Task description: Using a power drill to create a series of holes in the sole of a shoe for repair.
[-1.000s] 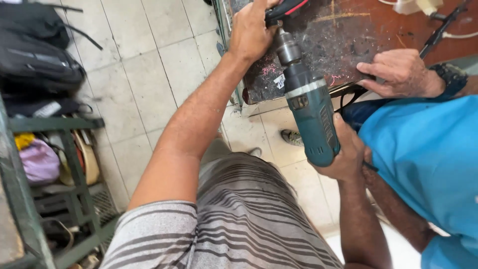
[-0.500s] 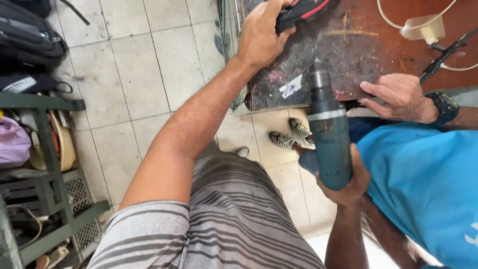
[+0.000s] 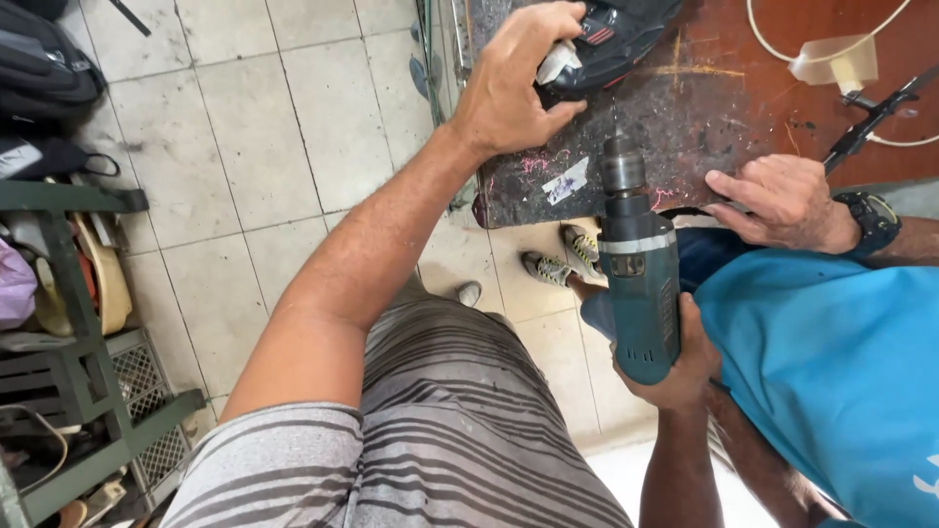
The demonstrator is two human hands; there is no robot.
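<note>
Workbench [image 3: 704, 108], dark scuffed top: left hand [image 3: 514, 83] lies fingers curled over a black-and-red tool body [image 3: 611, 34] near the bench's far edge, pressing it down with a scrap of white material under the fingertips. Teal power drill [image 3: 638, 279] sits upright in the right hand [image 3: 675, 367], fingers wrapped tight round the grip, chuck pointing at the bench's near edge; a co-worker's hand [image 3: 782, 200] with a dark wristwatch rests flat on that edge just beside the chuck. Green rack [image 3: 73, 342] at the floor's left side holds baskets with bags and oddments, contents not resolvable.
</note>
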